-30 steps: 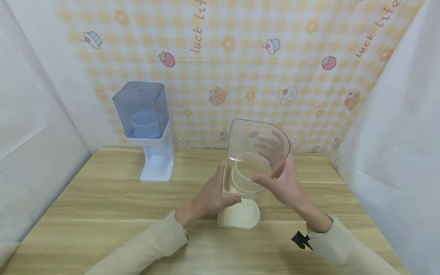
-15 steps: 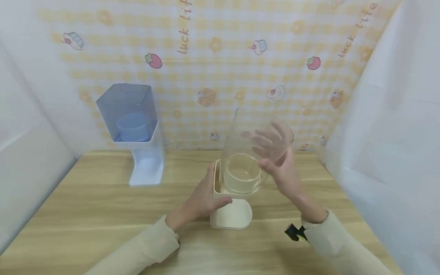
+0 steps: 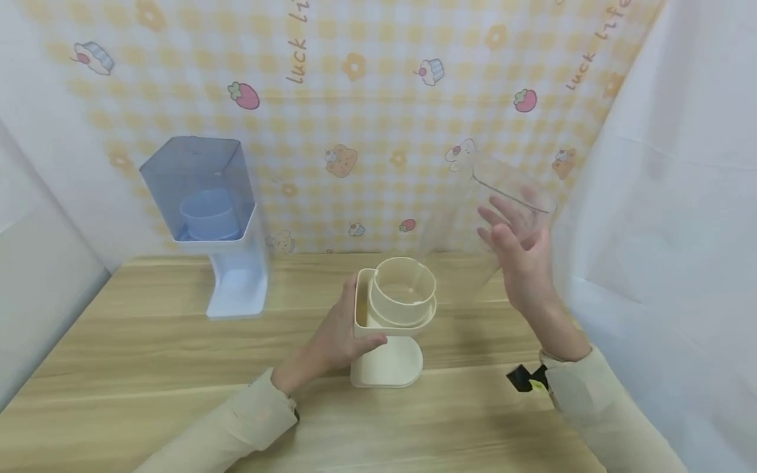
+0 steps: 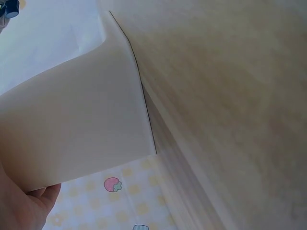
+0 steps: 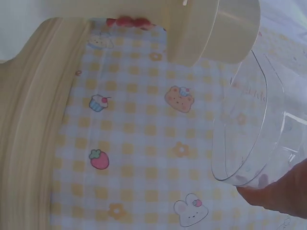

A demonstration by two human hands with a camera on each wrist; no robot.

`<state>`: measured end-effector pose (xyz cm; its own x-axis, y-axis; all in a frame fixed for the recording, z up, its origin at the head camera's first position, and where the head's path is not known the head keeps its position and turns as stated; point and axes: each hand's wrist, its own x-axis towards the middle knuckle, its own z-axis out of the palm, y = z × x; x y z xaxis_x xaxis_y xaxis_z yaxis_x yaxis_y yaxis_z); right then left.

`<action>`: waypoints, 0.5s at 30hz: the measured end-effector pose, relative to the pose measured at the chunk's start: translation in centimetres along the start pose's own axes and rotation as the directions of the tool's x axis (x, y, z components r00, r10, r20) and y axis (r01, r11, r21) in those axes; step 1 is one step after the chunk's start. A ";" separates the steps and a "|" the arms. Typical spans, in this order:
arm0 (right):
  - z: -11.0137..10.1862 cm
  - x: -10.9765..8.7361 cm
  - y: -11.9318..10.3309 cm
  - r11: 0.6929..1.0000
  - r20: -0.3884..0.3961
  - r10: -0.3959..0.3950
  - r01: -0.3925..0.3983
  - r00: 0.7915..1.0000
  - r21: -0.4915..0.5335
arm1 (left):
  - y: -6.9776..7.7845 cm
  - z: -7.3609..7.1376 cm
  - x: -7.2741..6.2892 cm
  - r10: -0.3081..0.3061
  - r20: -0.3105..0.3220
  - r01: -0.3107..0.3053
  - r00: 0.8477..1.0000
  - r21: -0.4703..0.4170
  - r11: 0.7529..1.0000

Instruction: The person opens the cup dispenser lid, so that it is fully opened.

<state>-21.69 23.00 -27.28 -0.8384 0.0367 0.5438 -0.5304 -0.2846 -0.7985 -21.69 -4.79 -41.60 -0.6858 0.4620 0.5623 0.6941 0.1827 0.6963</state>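
A cream dispenser stand with a round cup-like collar on top stands on the table. My left hand grips its upper part from the left, thumb across the front; in the left wrist view the stand's smooth side fills the left. My right hand holds a clear plastic cover, tilted and raised to the right of the stand, apart from it. The cover is blurred in the head view. In the right wrist view, its open rim faces the cream collar.
A similar dispenser, with a translucent blue cover on a white stand, is at the back left of the wooden table. A patterned cloth hangs behind. White sheeting bounds the right side.
My right hand has lifted the clear cover off the cream stand and moved it up and right, tilting it. My left hand has kept its grip. The head view has shifted slightly.
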 end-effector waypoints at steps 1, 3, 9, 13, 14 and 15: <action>-0.3 0.2 0.0 1.000 -0.031 0.012 -0.013 0.999 -0.026 | 0.0 0.0 0.0 0.001 -0.001 -0.001 1.000 0.000 1.000; -0.9 0.8 0.3 0.996 -0.097 0.030 -0.038 0.995 -0.081 | 0.0 0.0 0.0 0.003 -0.009 -0.003 1.000 0.002 1.000; -4.2 2.6 2.3 0.931 -0.272 0.117 -0.201 0.955 -0.304 | 0.0 0.0 -0.1 -0.004 -0.012 0.004 1.000 -0.009 1.000; -7.2 3.2 5.0 0.862 -0.405 0.140 -0.313 0.903 -0.399 | -0.3 0.1 -0.2 -0.010 -0.004 0.010 1.000 -0.022 1.000; -7.8 3.4 5.7 0.846 -0.434 0.141 -0.336 0.890 -0.414 | -0.3 0.1 -0.2 -0.010 -0.001 0.010 1.000 -0.020 1.000; -8.3 3.6 6.4 0.834 -0.460 0.134 -0.351 0.878 -0.426 | -0.3 0.1 -0.2 -0.009 -0.001 0.009 1.000 -0.016 1.000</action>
<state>-29.10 29.28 -32.59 -0.8649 0.4346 0.2512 -0.2013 0.1582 -0.9667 -21.77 -4.89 -41.99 -0.6920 0.4594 0.5568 0.6846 0.1729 0.7082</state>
